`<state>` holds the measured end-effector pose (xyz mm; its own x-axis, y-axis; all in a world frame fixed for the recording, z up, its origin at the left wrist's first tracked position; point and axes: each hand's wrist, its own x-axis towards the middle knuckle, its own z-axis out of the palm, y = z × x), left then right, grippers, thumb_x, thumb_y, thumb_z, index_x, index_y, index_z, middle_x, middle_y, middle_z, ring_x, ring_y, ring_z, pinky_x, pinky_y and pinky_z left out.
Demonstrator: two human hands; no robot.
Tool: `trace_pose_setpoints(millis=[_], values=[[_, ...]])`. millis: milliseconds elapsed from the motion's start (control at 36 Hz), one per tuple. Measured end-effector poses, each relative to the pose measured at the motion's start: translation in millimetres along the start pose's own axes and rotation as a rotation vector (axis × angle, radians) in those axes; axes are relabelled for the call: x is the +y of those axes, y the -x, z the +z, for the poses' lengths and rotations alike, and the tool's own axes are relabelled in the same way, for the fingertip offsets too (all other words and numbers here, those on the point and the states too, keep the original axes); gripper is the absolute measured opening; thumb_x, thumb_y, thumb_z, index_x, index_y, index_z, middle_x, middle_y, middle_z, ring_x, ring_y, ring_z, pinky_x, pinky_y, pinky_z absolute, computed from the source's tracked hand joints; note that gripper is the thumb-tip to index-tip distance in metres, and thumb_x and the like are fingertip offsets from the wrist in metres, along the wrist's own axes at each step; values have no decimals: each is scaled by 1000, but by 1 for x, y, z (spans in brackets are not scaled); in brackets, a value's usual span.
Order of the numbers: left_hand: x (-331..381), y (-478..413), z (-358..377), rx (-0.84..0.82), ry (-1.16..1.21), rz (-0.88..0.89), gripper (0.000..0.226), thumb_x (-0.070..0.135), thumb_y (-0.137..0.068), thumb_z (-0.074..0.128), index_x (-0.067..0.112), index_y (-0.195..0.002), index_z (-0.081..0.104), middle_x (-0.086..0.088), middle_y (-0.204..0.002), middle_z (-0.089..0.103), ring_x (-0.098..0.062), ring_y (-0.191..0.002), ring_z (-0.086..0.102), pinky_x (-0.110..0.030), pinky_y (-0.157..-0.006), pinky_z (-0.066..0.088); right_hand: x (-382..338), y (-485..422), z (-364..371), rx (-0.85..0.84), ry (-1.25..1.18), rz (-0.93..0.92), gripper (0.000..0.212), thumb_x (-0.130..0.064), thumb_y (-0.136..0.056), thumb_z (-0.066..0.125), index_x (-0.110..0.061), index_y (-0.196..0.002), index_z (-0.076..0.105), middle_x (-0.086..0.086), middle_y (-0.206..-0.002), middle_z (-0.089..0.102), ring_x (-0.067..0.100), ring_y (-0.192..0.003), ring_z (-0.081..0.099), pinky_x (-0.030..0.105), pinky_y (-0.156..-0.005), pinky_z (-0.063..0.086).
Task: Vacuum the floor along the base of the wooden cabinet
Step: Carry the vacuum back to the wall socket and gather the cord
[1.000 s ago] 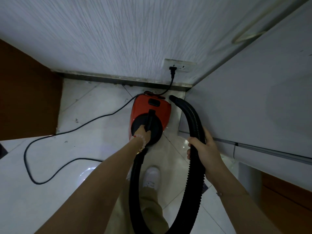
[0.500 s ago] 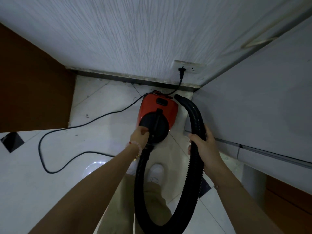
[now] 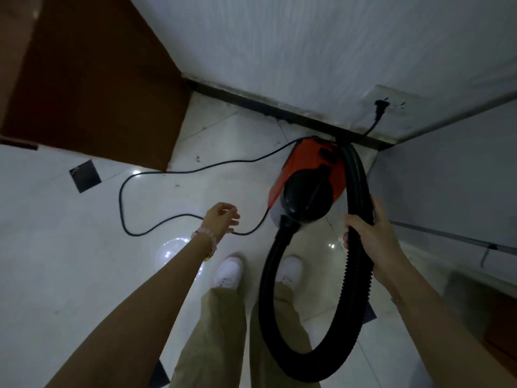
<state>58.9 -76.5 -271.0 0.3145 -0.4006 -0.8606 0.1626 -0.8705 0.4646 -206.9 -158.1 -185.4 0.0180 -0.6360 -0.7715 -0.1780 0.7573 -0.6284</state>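
A red and black canister vacuum (image 3: pixel 303 175) stands on the white tiled floor (image 3: pixel 84 261) near the wall corner. Its black ribbed hose (image 3: pixel 355 275) loops from the front of the canister down past my legs and back up. My right hand (image 3: pixel 369 236) is shut on the hose beside the canister. My left hand (image 3: pixel 222 218) hovers above the floor left of the vacuum, fingers loosely apart, holding nothing. The wooden cabinet (image 3: pixel 92 88) fills the upper left, its base meeting the floor.
The black power cord (image 3: pixel 145 175) snakes across the tiles from the vacuum, with its plug in the wall socket (image 3: pixel 389 102). A pale grey panel (image 3: pixel 447 177) stands on the right. My white shoes (image 3: pixel 229 271) are below the vacuum. A dark skirting runs along the wall.
My left hand has let go of the vacuum's top handle and moved left, away from the canister. The view has swung right to left, showing more of the cabinet. My right hand keeps its hold on the hose.
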Motion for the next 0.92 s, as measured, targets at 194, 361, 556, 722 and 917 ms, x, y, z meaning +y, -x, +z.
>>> trace_pose_setpoints(millis=[194, 361, 556, 722, 917], values=[[-71, -31, -69, 132, 18, -114, 16, 9, -92, 51, 15, -78, 55, -7, -80, 58, -15, -68, 53, -26, -63, 41, 35, -19, 43, -14, 81, -12, 62, -12, -89, 64, -37, -141, 41, 5, -85, 61, 16, -58, 54, 32, -57, 47], [-131, -68, -111, 162, -127, -95, 28, 15, -89, 57, 6, -115, 59, -19, -116, 64, -31, -99, 59, -38, -92, 47, 55, -25, 68, 17, 140, -88, 63, -10, -91, 62, -38, -142, 39, 2, -78, 60, 13, -48, 52, 25, -47, 49], [-182, -132, -146, 152, -220, -63, 46, 17, -91, 57, 10, -135, 46, -8, -134, 53, -25, -116, 52, -27, -93, 38, 91, -50, 101, 4, 235, -177, 57, -5, -92, 58, -29, -142, 42, 10, -73, 53, 11, -39, 52, 23, -40, 48], [-199, -206, -158, 173, -493, 126, 59, 15, -90, 57, 13, -144, 33, -12, -149, 36, -29, -135, 39, -36, -111, 33, 108, -90, 118, -60, 238, -215, 40, -17, -89, 65, -22, -128, 55, 3, -65, 57, 13, -40, 53, 26, -39, 49], [-221, -262, -166, 372, -826, 161, 49, -1, -86, 47, 15, -132, 43, -14, -136, 41, -35, -125, 39, -42, -101, 37, 115, -155, 94, -62, 372, -82, 82, -73, -16, 75, -31, -82, 52, -14, -40, 54, 3, -30, 51, 25, -47, 40]])
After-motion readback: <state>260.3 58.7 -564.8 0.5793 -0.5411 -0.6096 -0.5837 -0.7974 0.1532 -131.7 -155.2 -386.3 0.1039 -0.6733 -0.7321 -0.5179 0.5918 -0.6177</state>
